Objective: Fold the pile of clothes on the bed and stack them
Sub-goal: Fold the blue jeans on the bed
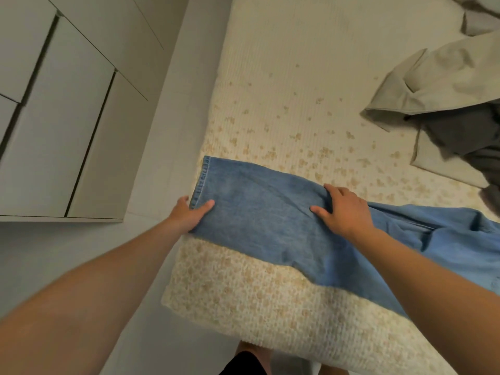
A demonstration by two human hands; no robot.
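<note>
Jeans [270, 220], blue denim, lay across the near corner of the bed [284, 77], one leg stretched flat toward the bed's left edge with its stitched hem [202, 180] at that edge. The rest of the denim ran off to the right, rumpled, and passed under the right forearm. The left hand [189, 215] gripped the leg at the hem's near corner: the thumb lay on top of the cloth, the fingers were curled round the edge. The right hand [343, 212] rested on the leg farther right, palm down, thumb spread flat toward the left, fingers bent into a ridge of denim along the far edge; whether they pinched that ridge or only pressed on it could not be told. The two hands were well apart on the same leg. The bed carried a cream cover with a small tan print. At its far right lay the pile: a beige garment [433, 85], loosely creased, with a dark grey garment [460, 131] partly over it, both apart from the jeans. Left of the bed stood a pale wardrobe [54, 117] on a light floor [151, 158].
</note>
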